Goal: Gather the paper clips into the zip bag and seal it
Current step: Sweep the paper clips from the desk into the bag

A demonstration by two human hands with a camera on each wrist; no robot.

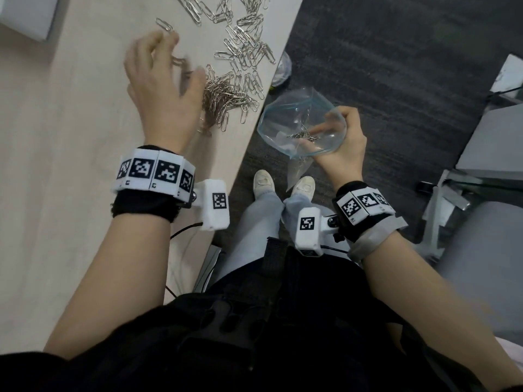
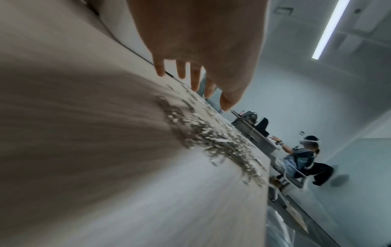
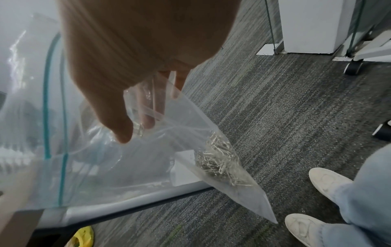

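Silver paper clips lie scattered along the right edge of the pale table, with a denser heap close to the edge. My left hand hovers over the table just left of the heap, fingers spread and blurred, holding nothing. In the left wrist view its fingers reach straight out above the heap. My right hand grips the clear zip bag just off the table edge, its mouth held wide. In the right wrist view, some clips sit in the bag's lower corner.
A white box stands at the table's far left. Dark carpet lies beyond the table edge, with my shoes below the bag. Grey furniture stands to the right. Another person sits at a distant desk.
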